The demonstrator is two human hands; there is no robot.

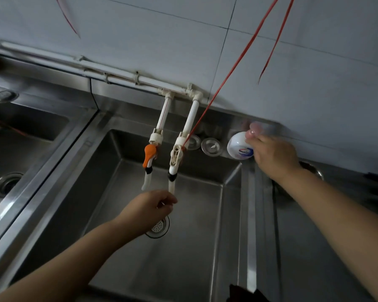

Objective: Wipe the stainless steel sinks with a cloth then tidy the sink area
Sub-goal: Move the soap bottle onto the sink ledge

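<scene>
One label is seen: a blue-and-red brand logo on the white bottle (240,148), just left of the right hand's (273,155) fingertips. Its letters are blurred and cannot be read. No other text is found.

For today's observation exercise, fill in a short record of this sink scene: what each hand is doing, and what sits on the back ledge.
left hand: pinches the tip of the white spout over the middle sink
right hand: grips the white bottle on the back ledge
back ledge: two metal strainer lids beside the bottle
orange tap handle: untouched
</scene>
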